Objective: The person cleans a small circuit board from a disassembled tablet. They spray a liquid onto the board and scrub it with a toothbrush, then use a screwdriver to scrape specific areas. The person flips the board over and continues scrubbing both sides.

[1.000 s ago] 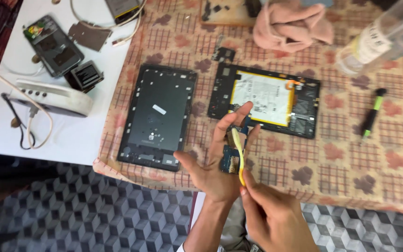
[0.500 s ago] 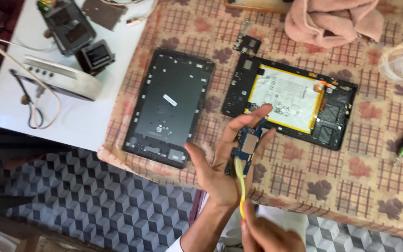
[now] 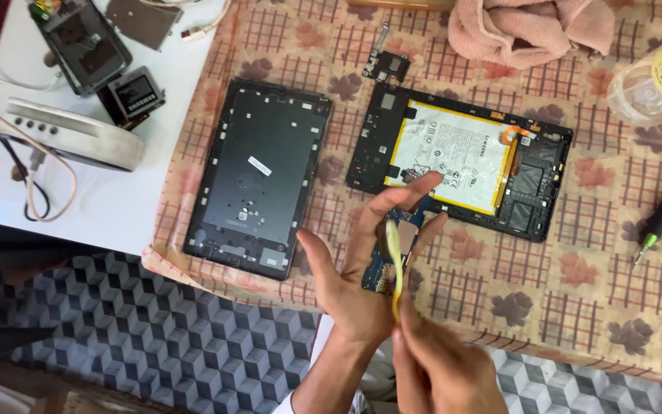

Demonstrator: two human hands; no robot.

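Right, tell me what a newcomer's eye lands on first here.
The left hand cradling a small blue circuit board, with the right hand poking a yellow pry tool at it. Just beyond lie an opened tablet with its white battery and, left of it, the dark back cover.

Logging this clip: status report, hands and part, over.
Left hand holds blue circuit board. Right hand pinches yellow pry tool against it. Opened tablet just beyond; nothing in the way.

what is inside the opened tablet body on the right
Inside the opened tablet body sit a large white battery with a yellow edge, an orange flex strip and dark boards. The left hand covers its lower left edge.
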